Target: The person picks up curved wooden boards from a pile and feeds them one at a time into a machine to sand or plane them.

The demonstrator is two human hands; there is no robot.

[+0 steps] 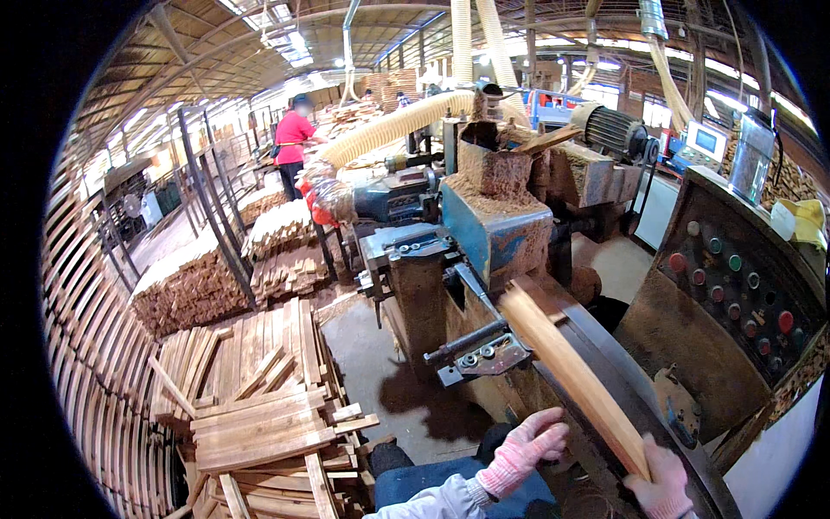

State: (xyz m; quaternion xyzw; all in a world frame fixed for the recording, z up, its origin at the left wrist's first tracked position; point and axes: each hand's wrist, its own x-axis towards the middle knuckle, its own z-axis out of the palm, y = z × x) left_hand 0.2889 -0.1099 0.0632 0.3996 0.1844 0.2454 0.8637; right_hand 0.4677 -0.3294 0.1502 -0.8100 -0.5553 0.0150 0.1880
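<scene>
A long wooden board [575, 372] lies along the dark metal bed [644, 368] of a woodworking machine, its far end at the blue, sawdust-covered housing [497, 229]. My right hand [664, 481], in a pink-and-white glove, is closed around the board's near end. My left hand [529, 450], gloved alike, hovers left of the board, apart from it, with fingers loosely bent and nothing in them. Between the board and the floor on the left, a metal guide bracket [484, 355] with a rod juts from the machine.
Stacked wooden boards [259, 424] lie at my lower left, with more timber piles [190, 285] behind. At right stands a control panel [735, 285] with coloured buttons. A ribbed hose [398, 130] crosses behind the machine. A person in a red shirt [294, 134] stands farther back.
</scene>
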